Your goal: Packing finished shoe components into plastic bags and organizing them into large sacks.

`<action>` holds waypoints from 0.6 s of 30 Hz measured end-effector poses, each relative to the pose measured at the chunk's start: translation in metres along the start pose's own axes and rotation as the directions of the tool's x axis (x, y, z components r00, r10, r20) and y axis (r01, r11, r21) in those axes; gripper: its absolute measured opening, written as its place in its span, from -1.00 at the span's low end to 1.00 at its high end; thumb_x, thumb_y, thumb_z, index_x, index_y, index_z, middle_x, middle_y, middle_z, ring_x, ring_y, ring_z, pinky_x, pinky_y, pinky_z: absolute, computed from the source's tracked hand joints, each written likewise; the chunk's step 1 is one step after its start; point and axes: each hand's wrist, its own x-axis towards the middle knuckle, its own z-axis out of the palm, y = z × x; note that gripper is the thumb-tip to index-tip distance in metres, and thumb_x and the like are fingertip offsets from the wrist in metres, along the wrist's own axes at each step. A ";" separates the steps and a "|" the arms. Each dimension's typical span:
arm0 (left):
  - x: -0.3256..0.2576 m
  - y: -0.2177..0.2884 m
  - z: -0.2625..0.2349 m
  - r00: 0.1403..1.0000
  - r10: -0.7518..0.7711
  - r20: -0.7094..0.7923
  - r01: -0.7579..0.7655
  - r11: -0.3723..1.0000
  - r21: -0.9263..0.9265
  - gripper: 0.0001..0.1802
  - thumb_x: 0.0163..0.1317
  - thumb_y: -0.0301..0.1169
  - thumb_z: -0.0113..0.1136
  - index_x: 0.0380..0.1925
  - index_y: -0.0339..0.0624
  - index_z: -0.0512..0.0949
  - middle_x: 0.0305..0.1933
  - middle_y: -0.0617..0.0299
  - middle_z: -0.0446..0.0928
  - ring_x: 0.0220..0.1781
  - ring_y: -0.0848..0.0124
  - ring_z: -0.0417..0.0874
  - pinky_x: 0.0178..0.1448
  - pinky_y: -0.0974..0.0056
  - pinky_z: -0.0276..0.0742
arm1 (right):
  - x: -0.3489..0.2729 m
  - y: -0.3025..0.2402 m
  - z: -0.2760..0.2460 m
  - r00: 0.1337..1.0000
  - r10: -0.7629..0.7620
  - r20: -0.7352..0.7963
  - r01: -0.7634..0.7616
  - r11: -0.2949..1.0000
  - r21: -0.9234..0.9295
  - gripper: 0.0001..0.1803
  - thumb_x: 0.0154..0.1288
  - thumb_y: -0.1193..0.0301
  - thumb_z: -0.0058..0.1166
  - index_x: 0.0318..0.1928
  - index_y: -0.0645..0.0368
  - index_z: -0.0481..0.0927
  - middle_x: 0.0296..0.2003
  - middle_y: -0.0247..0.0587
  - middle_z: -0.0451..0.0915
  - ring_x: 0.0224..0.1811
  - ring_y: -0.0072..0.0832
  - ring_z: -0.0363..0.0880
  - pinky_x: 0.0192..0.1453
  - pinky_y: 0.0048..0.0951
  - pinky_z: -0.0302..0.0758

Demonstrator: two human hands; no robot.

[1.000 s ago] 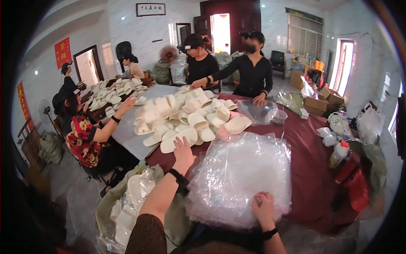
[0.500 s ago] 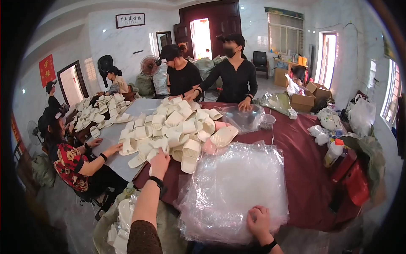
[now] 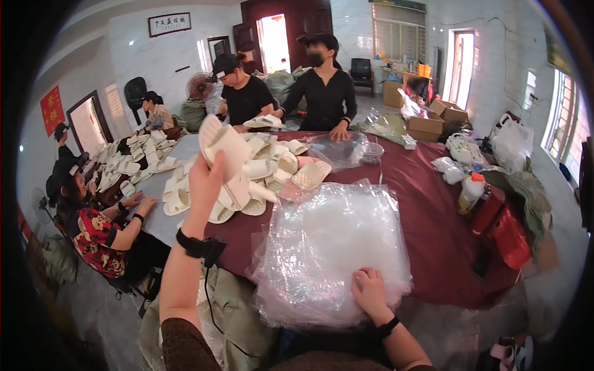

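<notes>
Lifted off the pile (image 3: 263, 168) since the earlier frame, pale slippers (image 3: 230, 151), likely light, flexible and easiest gripped around the middle, are held by the left hand (image 3: 207, 183) left of frame centre, while the right hand (image 3: 369, 289) rests loosely curled on slippery-looking plastic sheets (image 3: 328, 235).

cream slippers (image 3: 230, 151), whitish clear bags (image 3: 331, 241), maroon tablecloth (image 3: 442, 247), red-and-black patterned shirt (image 3: 99, 244), black wristband (image 3: 193, 245)

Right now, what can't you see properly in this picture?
Head view, all:
- How many slippers the left hand holds: they overlap.
- The right hand's palm: turned down toward the clear plastic bags.
- Tablecloth under those bags: the stack covers it.
- What's in the round tub: too small.
- Footwear, bottom right: cut off by the lower edge.
</notes>
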 end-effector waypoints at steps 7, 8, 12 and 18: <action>-0.021 0.101 0.008 0.916 -0.178 0.360 0.359 0.763 -0.538 -0.48 0.38 -0.09 0.02 0.07 -0.36 0.47 -0.07 0.19 0.60 -0.16 0.48 0.64 -0.09 0.37 0.54 | -0.004 0.006 0.003 1.000 -0.006 0.017 0.006 1.000 -0.021 -0.78 0.10 0.43 0.13 -0.18 0.09 0.60 -0.16 -0.16 0.54 -0.03 -0.15 0.47 0.05 -0.19 0.44; -0.029 0.106 0.013 0.893 -0.148 0.425 0.402 0.688 -0.604 -0.46 0.38 -0.08 -0.01 0.11 -0.36 0.43 -0.01 0.17 0.58 -0.09 0.44 0.64 -0.03 0.33 0.55 | -0.003 0.004 0.004 1.000 -0.004 0.012 0.004 1.000 -0.023 -0.78 0.10 0.43 0.13 -0.18 0.09 0.60 -0.16 -0.16 0.54 -0.03 -0.15 0.47 0.05 -0.19 0.44; -0.076 0.105 0.062 0.756 -0.153 0.636 0.634 0.409 -0.656 -0.50 0.40 -0.13 -0.11 0.11 -0.33 0.44 0.02 0.16 0.57 0.01 0.42 0.62 0.03 0.30 0.55 | -0.006 0.010 -0.004 0.997 0.037 0.065 -0.045 0.992 0.120 -0.72 0.15 0.45 0.11 -0.09 0.14 0.59 -0.09 -0.08 0.55 0.02 -0.09 0.47 0.12 -0.17 0.43; -0.166 0.022 0.107 0.502 -0.224 0.835 0.863 0.194 -0.467 -0.50 0.37 -0.13 -0.09 0.15 -0.26 0.40 0.08 0.19 0.55 0.04 0.35 0.61 0.07 0.20 0.54 | -0.022 0.043 -0.006 0.988 0.078 0.135 -0.122 0.926 0.356 -0.64 0.20 0.50 0.05 0.04 0.22 0.54 0.05 0.00 0.53 0.14 -0.02 0.43 0.21 -0.14 0.39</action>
